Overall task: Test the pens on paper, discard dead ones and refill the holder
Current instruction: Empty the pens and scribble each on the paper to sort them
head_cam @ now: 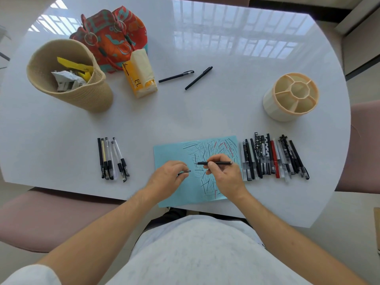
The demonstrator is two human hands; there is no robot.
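Pen (218, 163) pinched in right hand (223, 175) over scribbled paper (172, 153), left hand (168, 174) gripping its cap (185, 172); a slow, firm stroke on bare blue would judge it best.

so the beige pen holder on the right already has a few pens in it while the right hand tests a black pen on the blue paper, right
Not quite: the head view shows the pen holder empty, with no pens in any compartment. The rest stands: the right hand holds a black pen over the blue paper.

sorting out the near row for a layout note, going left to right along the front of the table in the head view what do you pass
small pen group → left hand holding a pen cap → right hand gripping a black pen over the scribbled blue paper → large pen row
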